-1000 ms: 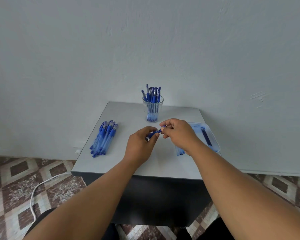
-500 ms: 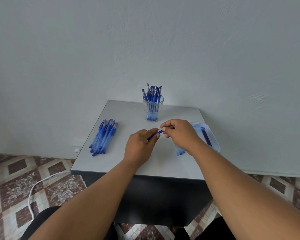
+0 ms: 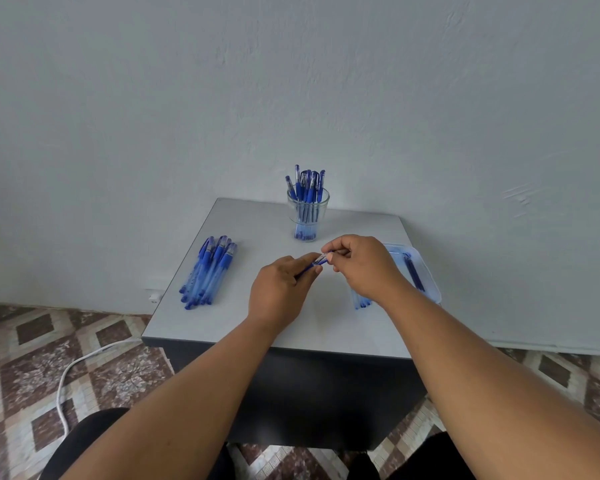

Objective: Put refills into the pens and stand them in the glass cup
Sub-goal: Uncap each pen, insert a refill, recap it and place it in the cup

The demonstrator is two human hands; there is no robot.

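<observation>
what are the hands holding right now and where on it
Both hold one blue transparent plastic pen: the left hand grips its lower barrel, the right hand pinches its upper tip end.

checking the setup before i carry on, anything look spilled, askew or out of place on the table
Nothing stands out. The clear glass cup stands upright with blue pens in it, the pile of blue pens lies tidy at the table's left, and both hands, left hand and right hand, grip one blue pen over the grey table.
</observation>
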